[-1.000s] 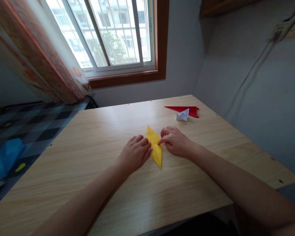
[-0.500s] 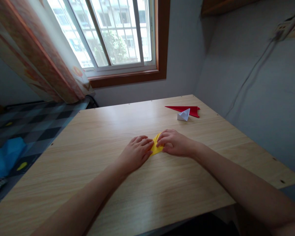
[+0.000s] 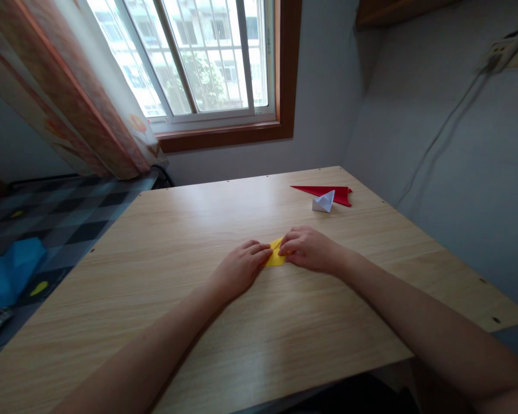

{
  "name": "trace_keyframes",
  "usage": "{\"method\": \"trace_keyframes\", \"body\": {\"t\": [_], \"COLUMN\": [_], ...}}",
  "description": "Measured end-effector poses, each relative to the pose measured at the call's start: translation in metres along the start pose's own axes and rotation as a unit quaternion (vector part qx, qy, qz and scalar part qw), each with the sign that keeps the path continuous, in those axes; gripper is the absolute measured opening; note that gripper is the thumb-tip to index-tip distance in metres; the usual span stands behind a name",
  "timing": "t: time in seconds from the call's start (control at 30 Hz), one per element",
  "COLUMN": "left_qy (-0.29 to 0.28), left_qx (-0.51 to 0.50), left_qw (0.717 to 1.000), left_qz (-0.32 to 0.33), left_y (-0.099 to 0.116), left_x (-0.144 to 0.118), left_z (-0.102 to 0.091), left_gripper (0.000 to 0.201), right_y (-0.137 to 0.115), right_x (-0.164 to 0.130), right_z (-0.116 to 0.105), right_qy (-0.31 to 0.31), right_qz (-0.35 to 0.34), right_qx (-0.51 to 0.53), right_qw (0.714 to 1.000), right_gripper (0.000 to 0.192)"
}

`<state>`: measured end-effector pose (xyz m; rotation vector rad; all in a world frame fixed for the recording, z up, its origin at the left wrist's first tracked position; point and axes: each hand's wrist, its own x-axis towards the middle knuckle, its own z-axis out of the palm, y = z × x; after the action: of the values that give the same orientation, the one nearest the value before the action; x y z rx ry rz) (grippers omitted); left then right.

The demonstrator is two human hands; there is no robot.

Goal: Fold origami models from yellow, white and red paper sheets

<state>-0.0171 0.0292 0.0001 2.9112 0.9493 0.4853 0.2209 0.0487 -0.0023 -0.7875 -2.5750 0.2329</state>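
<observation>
A small folded piece of yellow paper (image 3: 275, 256) lies flat on the wooden table (image 3: 198, 230), about midway between its left and right edges and somewhat nearer the far edge than the near one. The left hand (image 3: 240, 269) rests palm down just left of it, fingers loosely curled, fingertips pressing on the paper's left part. The right hand (image 3: 309, 249) lies palm down on the other side, fingers bent, its fingertips pinning the paper's right and upper part. Little of the sheet shows between them. Toward the far right corner lies a flat red folded paper (image 3: 328, 191), and a small white folded paper (image 3: 323, 202) touches its near edge.
</observation>
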Motion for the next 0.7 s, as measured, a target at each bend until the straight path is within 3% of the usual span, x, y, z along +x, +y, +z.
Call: {"method": "trace_keyframes", "body": {"t": [0.7], "left_qy": [-0.013], "left_qx": [0.020], "left_qw": [0.999], "left_qz": [0.040], "left_y": [-0.0033], "left_x": [0.0038], "left_z": [-0.0062], "left_gripper": [0.023], "right_y": [-0.0074], "right_x": [-0.0003], "right_z": [-0.0033], "right_qy": [0.007], "right_qz": [0.017], "right_qx": [-0.008], "right_qw": [1.000], "right_gripper": [0.013]}}
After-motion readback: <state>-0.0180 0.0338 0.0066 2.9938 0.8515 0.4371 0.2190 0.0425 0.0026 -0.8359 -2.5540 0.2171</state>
